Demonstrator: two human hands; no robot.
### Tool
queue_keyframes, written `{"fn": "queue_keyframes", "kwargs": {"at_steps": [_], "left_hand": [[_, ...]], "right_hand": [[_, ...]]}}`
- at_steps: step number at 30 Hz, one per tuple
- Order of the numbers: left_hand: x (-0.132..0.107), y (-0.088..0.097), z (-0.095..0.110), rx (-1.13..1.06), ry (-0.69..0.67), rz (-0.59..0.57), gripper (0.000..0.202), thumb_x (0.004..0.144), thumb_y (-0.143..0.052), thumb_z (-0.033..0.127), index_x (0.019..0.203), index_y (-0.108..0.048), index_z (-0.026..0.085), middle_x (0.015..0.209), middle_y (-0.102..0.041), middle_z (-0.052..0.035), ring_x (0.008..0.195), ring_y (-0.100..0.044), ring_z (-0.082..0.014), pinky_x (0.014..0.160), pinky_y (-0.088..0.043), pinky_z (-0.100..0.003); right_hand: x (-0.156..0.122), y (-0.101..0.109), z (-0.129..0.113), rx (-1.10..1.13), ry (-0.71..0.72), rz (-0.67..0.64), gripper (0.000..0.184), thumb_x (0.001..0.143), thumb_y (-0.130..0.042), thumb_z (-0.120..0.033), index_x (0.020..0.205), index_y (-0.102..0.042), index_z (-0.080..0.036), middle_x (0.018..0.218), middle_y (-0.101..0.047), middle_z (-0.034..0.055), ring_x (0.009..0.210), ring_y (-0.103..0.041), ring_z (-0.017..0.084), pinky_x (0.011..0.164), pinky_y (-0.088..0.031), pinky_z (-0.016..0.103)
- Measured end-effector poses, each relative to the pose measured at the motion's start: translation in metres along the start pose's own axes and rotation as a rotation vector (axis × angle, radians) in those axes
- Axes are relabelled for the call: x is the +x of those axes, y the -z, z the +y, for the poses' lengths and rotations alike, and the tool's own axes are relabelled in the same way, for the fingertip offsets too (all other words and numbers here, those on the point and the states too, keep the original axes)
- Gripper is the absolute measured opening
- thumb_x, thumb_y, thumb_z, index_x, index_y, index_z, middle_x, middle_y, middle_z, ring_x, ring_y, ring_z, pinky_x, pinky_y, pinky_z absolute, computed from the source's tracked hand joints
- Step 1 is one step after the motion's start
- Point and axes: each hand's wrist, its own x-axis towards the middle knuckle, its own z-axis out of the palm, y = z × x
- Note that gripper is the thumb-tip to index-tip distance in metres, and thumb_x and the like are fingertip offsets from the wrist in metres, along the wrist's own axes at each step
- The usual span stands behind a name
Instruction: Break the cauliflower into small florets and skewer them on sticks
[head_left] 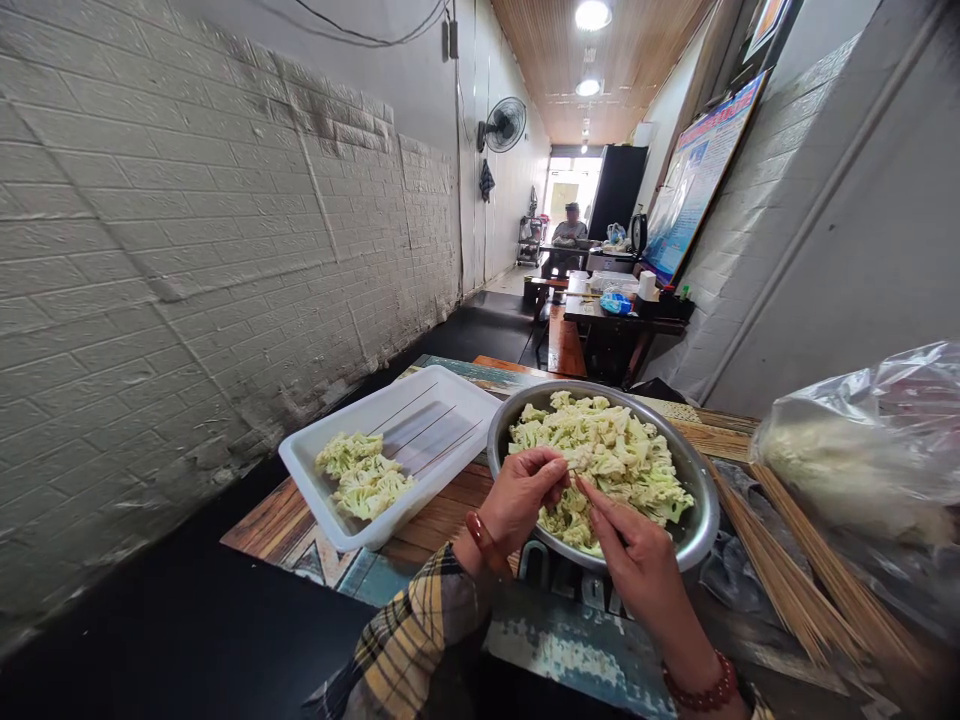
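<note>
Both my hands meet over a metal bowl (705,520) heaped with cut cauliflower (600,430). My left hand (517,495) is pinched at the bowl's near left side, its fingertips on what looks like a small cauliflower floret. Close beside it, my right hand (634,550) has thumb and fingers pressed together; what they grip is too small and hidden to make out. Left of the bowl stands a white plastic tray (442,500). Inside it, cauliflower florets (364,475) sit at the near ends of several thin skewers (424,430).
Bundles of bare wooden skewers (795,570) lie right of the bowl on a dark cloth (739,575). A clear plastic bag (862,440) of pale contents stands beyond them. A brick-patterned wall (225,230) runs along the left. Farther back, a person (571,228) sits behind tables.
</note>
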Motion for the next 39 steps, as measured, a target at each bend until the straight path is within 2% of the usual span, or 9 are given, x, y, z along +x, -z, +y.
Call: {"fn": "queue_keyframes", "kwargs": {"at_steps": [10,25,35,39], "left_hand": [[-0.0001,-0.0012,0.0042,0.023,0.036,-0.042,0.03,0.069,-0.07,0.038,0.063,-0.056,0.012,0.059,-0.053,0.0007,0.046,-0.039,-0.0039,0.045,-0.026,-0.019],[-0.0001,-0.0045,0.0042,0.142,0.054,-0.069,0.031,0.069,-0.068,0.041,0.061,-0.057,0.013,0.057,-0.052,0.0012,0.045,-0.039,-0.0042,0.043,-0.026,-0.019],[-0.0003,-0.0035,0.0019,0.219,0.022,-0.101,0.028,0.073,-0.064,0.039,0.062,-0.058,0.013,0.057,-0.053,0.001,0.043,-0.042,-0.0052,0.045,-0.032,-0.021],[-0.0009,-0.0067,0.0026,0.248,-0.02,-0.083,0.029,0.075,-0.061,0.038,0.06,-0.058,0.013,0.056,-0.052,0.0006,0.045,-0.043,-0.006,0.046,-0.031,-0.021]], "right_hand": [[-0.0011,-0.0005,0.0049,-0.001,-0.005,0.014,0.033,0.092,-0.046,-0.029,0.119,-0.064,-0.023,0.117,-0.067,0.0058,0.107,-0.063,0.022,0.094,-0.051,0.04],[-0.0015,-0.003,0.0033,-0.037,-0.03,0.105,0.029,0.09,-0.049,-0.03,0.108,-0.07,-0.021,0.107,-0.072,0.0082,0.096,-0.068,0.023,0.087,-0.055,0.04],[-0.0006,-0.002,0.0027,-0.05,-0.054,0.116,0.029,0.09,-0.05,-0.034,0.104,-0.072,-0.021,0.103,-0.073,0.008,0.093,-0.069,0.024,0.084,-0.056,0.041],[0.0002,-0.0006,0.0011,-0.016,-0.071,0.083,0.03,0.089,-0.049,-0.035,0.105,-0.071,-0.021,0.105,-0.072,0.0081,0.095,-0.069,0.025,0.084,-0.056,0.04]]}}
